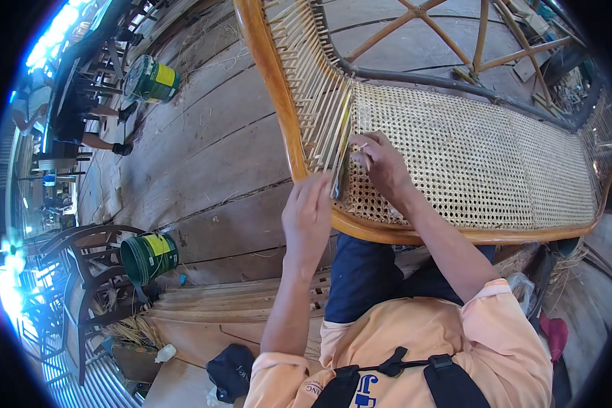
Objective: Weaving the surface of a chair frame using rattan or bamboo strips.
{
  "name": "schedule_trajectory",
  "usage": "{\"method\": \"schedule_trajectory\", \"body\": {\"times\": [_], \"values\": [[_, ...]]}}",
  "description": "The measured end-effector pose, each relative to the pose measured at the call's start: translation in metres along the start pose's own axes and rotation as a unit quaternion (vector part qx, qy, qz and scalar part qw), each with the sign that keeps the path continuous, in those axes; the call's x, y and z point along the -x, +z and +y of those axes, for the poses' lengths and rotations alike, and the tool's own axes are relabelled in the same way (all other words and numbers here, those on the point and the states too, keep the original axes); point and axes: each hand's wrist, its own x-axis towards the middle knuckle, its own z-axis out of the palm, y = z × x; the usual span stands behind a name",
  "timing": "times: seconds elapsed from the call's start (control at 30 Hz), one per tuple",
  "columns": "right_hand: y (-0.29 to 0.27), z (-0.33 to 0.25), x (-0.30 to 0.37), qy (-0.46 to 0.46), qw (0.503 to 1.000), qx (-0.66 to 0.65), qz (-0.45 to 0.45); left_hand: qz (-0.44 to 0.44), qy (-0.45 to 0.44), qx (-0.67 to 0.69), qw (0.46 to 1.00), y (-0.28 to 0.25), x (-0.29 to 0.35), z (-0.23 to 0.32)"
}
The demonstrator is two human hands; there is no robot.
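A wooden seat frame (284, 102) with a bent, glossy brown rail lies across my lap. Woven cane webbing (455, 149) with small open holes fills its right part. On the left part, bare pale cane strips (313, 88) run slantwise between the rail and a darker inner bar. My left hand (306, 214) is closed at the near left corner, its fingertips pinching the end of a cane strip. My right hand (384, 170) is closed above the webbing's left edge; a small pale tip shows between its fingers, too small to name. A dark gap lies between the hands.
Two green buckets with yellow labels, one upper (153, 79) and one lower (149, 258), stand on the plank floor at left. Dark chair frames (88, 292), a dark cap (231, 372) and long wooden slats (231, 299) lie nearby. Another person (75, 126) is at far left.
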Motion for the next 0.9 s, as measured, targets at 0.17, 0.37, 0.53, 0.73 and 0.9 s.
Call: {"method": "schedule_trajectory", "body": {"times": [0.17, 0.37, 0.53, 0.73, 0.9], "values": [[-0.013, 0.004, -0.022, -0.073, 0.995, 0.023, 0.065, -0.086, 0.045, 0.018, 0.995, 0.047, -0.076, 0.000], [-0.031, -0.003, -0.020, -0.061, 0.993, 0.011, 0.105, -0.239, -0.079, 0.135, 0.958, 0.067, -0.095, -0.002], [-0.040, -0.010, -0.017, -0.037, 0.995, -0.004, 0.096, -0.229, -0.035, 0.172, 0.958, 0.071, -0.089, -0.003], [-0.062, -0.024, -0.012, -0.019, 0.989, -0.003, 0.144, -0.228, -0.088, 0.045, 0.969, 0.065, -0.092, 0.001], [-0.154, -0.012, 0.083, -0.009, 0.954, 0.062, 0.292, -0.203, -0.090, 0.170, 0.960, 0.065, -0.111, 0.013]]}}
